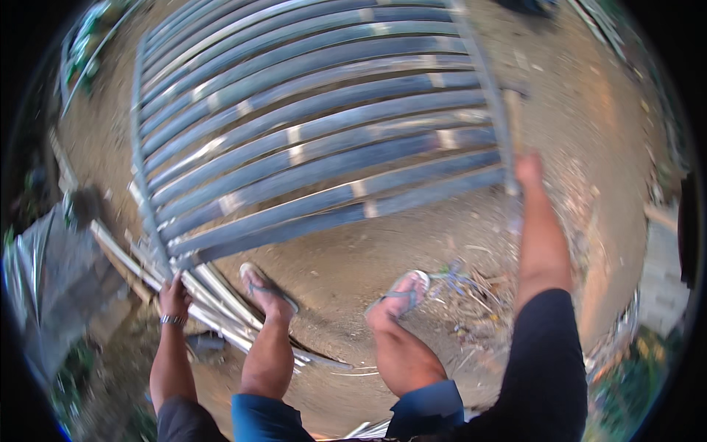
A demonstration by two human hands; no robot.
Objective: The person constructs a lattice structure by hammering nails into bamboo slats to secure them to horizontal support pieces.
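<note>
A large slatted panel (317, 140), apparently of split bamboo with pale node bands, spreads before me, tilted, its near edge above the ground. My left hand (174, 300), with a watch on its wrist, is closed at the panel's near left corner. At the near right corner, my right hand (528, 169) is closed around the light wooden handle of what looks like a hammer (514, 118), its dark head pointing away from me. Blur hides whether that hand also touches the panel's side rail.
Pale strips (221, 302) lie on the dirt by my left foot. Dry scraps and twigs (479, 295) are scattered beside my right foot. A grey plastic sheet (55, 272) lies at the far left, and grey blocks (661, 272) stand at the right edge.
</note>
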